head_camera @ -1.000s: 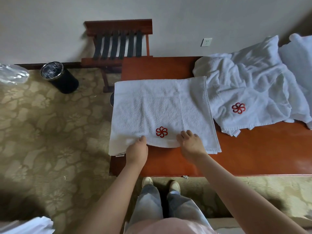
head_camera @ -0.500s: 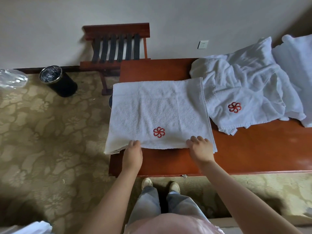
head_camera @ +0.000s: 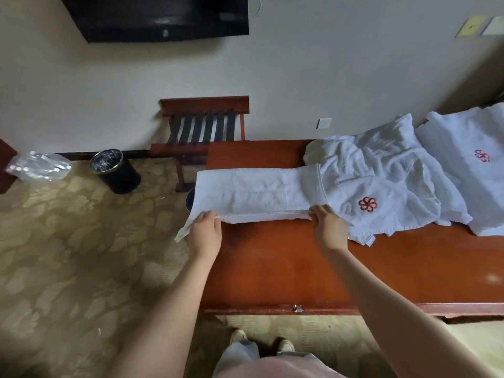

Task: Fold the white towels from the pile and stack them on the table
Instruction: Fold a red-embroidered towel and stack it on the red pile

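Towel (head_camera: 259,192): white, folded into a long band with its layers showing along the near edge. It lies across the left end of the surface, and its near-left corner droops past that end.
Left grip (head_camera: 206,233): closed on the towel's near edge at the left corner, with the fingertips hidden under the cloth.
Right grip (head_camera: 328,227): pinching the same near edge at its right end, with the fingers curled onto the cloth.
Between the grips: the layered edge runs straight from one to the other.
Pile (head_camera: 381,170): rumpled white towels just right of the right grip, one showing a red flower emblem. The band's far-right end laps onto it.
Flat towel (head_camera: 469,170): farther right, with the same emblem.
Surface (head_camera: 272,268): polished reddish-brown wood.
Room: a wooden luggage rack (head_camera: 204,126) stands against the pale wall behind the surface's left end, with a black bin (head_camera: 116,170) to its left. A dark television (head_camera: 158,17) hangs above, and the carpet (head_camera: 68,255) is patterned olive.
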A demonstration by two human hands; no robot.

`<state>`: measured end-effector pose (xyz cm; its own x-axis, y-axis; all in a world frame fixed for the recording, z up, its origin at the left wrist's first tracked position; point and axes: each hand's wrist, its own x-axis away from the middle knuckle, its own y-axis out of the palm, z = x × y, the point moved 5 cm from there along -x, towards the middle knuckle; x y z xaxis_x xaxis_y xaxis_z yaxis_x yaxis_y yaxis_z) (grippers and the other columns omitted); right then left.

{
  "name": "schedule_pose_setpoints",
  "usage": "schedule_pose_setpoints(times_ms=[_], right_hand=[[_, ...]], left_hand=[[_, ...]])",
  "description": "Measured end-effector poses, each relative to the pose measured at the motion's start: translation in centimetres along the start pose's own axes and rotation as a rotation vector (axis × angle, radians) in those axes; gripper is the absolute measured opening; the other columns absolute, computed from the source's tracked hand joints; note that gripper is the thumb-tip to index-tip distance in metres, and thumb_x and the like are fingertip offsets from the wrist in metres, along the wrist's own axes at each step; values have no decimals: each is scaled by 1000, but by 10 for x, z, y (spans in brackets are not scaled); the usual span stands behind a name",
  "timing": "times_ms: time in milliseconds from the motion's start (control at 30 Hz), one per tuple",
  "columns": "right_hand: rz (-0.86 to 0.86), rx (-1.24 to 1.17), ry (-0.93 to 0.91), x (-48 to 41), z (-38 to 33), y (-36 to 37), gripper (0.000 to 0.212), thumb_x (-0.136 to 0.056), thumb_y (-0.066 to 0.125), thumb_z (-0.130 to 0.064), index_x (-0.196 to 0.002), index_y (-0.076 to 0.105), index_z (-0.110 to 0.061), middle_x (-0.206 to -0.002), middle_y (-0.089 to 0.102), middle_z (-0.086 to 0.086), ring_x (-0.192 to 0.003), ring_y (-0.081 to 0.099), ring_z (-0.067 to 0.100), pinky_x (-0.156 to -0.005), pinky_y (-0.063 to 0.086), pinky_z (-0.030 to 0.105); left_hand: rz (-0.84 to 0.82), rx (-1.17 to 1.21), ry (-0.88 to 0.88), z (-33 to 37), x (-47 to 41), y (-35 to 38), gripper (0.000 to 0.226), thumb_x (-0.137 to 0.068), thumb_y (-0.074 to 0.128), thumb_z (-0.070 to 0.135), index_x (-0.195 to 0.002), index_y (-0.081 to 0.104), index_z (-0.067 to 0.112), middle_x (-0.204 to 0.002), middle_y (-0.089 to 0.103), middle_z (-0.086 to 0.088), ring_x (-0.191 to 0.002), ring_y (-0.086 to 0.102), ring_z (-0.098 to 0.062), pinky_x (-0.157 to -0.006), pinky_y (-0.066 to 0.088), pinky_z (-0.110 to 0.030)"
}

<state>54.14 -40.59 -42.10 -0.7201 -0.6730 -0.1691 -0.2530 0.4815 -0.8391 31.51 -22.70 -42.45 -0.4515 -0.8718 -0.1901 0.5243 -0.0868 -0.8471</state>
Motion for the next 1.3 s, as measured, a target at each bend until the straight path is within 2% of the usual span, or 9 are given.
schedule_pose_setpoints(times_ms=[267,500,667,767,867,1000,1100,1200,1300], right_hand=[[268,-72,-120,-64,-54,-74,24,-95,49,-7,-110,68,-4,-109,64,13,-89,61,34,-67,47,37],[684,-196,-298,-69,-96,-149,9,-88,59,-4,-86,68,-6,-81,64,9,-71,60,32,-56,48,36],[814,-173,-411,-67,-109,-169,8,-84,57,-8,-78,63,-7,-73,59,6,-62,56,29,-52,45,34],[783,-132,-396,-72,-108,-157,7,-83,62,-6,-78,66,-6,-72,62,9,-57,57,32,-49,44,33],[640,-81,-283,-81,-95,-128,4,-83,67,-7,-79,68,-8,-74,64,8,-56,60,33,-47,38,28],[341,31,-150,-104,-73,-71,14,-90,59,-16,-98,70,-11,-97,68,7,-76,65,34,-55,39,31],[188,135,-68,-129,-63,-36,19,-94,52,-19,-101,66,-9,-101,66,9,-83,63,36,-62,45,35],[101,155,16,-157,-58,-12,20,-96,50,-20,-98,65,-7,-97,66,10,-82,62,35,-64,48,35],[87,147,73,-184,-55,5,18,-96,52,-19,-94,64,-6,-92,67,10,-78,61,33,-59,43,32]], left_hand=[[189,-65,135,59,-68,-82,21,-95,44,5,-105,62,-2,-106,63,-18,-99,58,-35,-83,44,-39],[554,124,259,106,-78,-166,7,-78,56,3,-73,58,-2,-70,57,-17,-69,54,-34,-61,39,-37],[768,87,369,124,-76,-192,8,-68,60,-1,-63,54,1,-62,53,-15,-59,53,-31,-53,42,-35],[739,29,362,113,-84,-181,16,-67,65,-6,-62,51,1,-60,51,-16,-56,51,-31,-50,39,-35],[580,-39,324,95,-95,-151,13,-70,65,-7,-65,55,-2,-61,54,-20,-55,53,-34,-49,39,-37],[241,-198,175,59,-124,-93,9,-86,53,2,-81,57,-4,-81,61,-23,-76,58,-40,-63,37,-39],[57,-262,97,38,-154,-54,14,-94,44,9,-95,56,1,-99,61,-17,-92,58,-36,-72,42,-39],[-47,-309,86,27,-187,-26,14,-95,43,7,-100,56,5,-103,61,-12,-94,60,-30,-66,40,-33],[-111,-342,122,22,-223,-4,12,-96,45,7,-101,56,5,-101,62,-10,-91,60,-26,-63,39,-28]])
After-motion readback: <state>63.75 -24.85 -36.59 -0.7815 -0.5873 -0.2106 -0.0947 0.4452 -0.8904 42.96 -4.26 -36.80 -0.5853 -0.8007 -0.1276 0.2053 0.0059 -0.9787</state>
